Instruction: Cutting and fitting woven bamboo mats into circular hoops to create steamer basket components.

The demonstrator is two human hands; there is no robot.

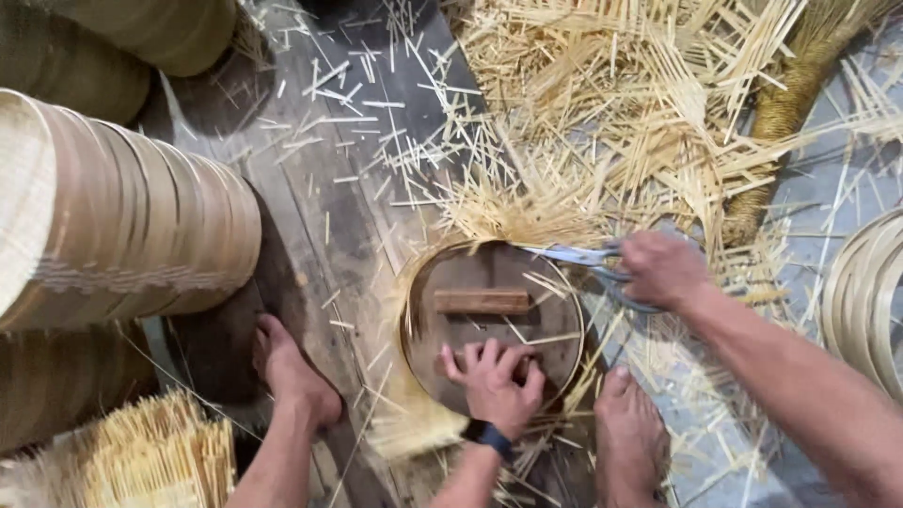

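The round wooden form lay flat on the plank floor, ringed by a thin bamboo hoop; everything else is placed from it. The left hand pressed down on its near part, fingers spread and flat, gripping nothing. The right hand, just off its far right edge, was closed around the handles of a pair of scissors, whose blades reached over the rim where fringed bamboo strip ends stuck out. A small wooden block sat at its centre. Bare feet flanked it left and right. To its left, a stack of woven trays stood close. Beyond it, cut slivers littered the floor thickly; bare planks showed only at far left.
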